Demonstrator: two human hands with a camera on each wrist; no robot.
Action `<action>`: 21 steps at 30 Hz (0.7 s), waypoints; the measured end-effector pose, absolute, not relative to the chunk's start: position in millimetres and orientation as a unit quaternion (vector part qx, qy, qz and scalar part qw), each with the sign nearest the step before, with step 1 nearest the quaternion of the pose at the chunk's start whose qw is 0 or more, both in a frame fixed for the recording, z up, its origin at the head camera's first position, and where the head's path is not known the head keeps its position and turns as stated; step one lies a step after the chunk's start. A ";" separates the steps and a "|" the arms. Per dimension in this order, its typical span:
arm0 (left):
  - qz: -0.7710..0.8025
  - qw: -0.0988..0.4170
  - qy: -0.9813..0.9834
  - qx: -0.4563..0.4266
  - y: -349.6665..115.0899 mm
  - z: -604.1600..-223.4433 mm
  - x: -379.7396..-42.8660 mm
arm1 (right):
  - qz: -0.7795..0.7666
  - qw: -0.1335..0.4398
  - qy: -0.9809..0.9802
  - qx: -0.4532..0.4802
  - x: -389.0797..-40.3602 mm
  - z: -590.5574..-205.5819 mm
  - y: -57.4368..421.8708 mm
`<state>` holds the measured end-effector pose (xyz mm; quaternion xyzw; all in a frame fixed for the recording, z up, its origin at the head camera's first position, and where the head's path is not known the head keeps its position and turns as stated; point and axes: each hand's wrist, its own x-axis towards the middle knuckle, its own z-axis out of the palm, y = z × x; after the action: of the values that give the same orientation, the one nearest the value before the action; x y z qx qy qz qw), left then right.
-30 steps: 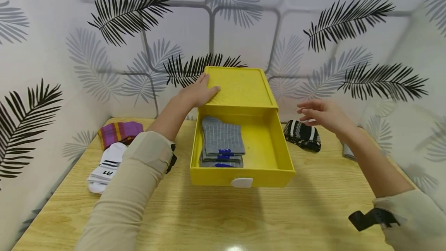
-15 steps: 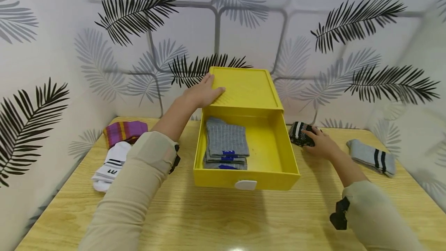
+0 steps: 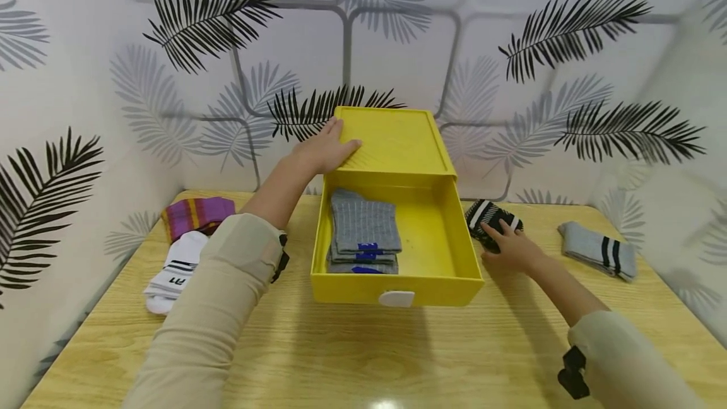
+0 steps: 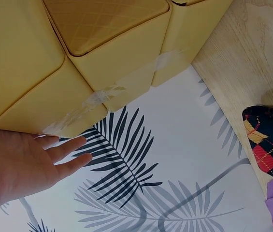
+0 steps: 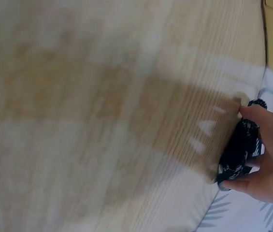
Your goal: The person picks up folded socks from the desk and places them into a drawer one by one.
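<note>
My left hand rests on the upper left edge of a yellow drawer box, thumb on its top. In the left wrist view the fingers extend straight along the box side. The drawer is pulled out, with a stack of folded grey socks in its left half. To the right of the box, my right hand holds a folded black-and-white patterned sock pair at the table. Thumb and fingers span the dark socks in the right wrist view.
Folded grey socks with black stripes lie at the right. Purple-and-orange socks and white socks lie at the left, partly behind my left sleeve. Dark argyle socks show in the left wrist view. A leaf-patterned backdrop stands behind the table.
My right hand has come down from the air beside the box onto the black-and-white socks, and its fingers have shifted slightly around them. The left hand stays on the box.
</note>
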<state>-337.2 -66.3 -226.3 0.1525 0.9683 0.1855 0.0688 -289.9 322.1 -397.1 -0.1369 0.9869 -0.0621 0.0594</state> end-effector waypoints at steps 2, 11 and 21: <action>0.185 0.072 0.969 0.150 -67.0 -226.5 -337.4 | -0.055 0.057 0.987 -0.138 -281.8 -396.2 314.4; 0.189 0.076 0.968 0.146 -68.3 -228.3 -337.9 | -0.010 0.068 0.991 -0.116 -247.6 -388.0 283.1; 0.192 0.072 0.967 0.149 -67.9 -228.4 -340.7 | -0.136 -0.005 0.986 -0.095 -276.8 -366.6 306.5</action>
<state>-340.7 -67.9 -228.4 0.1490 0.9674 0.1916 0.0723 -276.8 306.5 -366.6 -0.0950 0.9862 -0.1358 -0.0054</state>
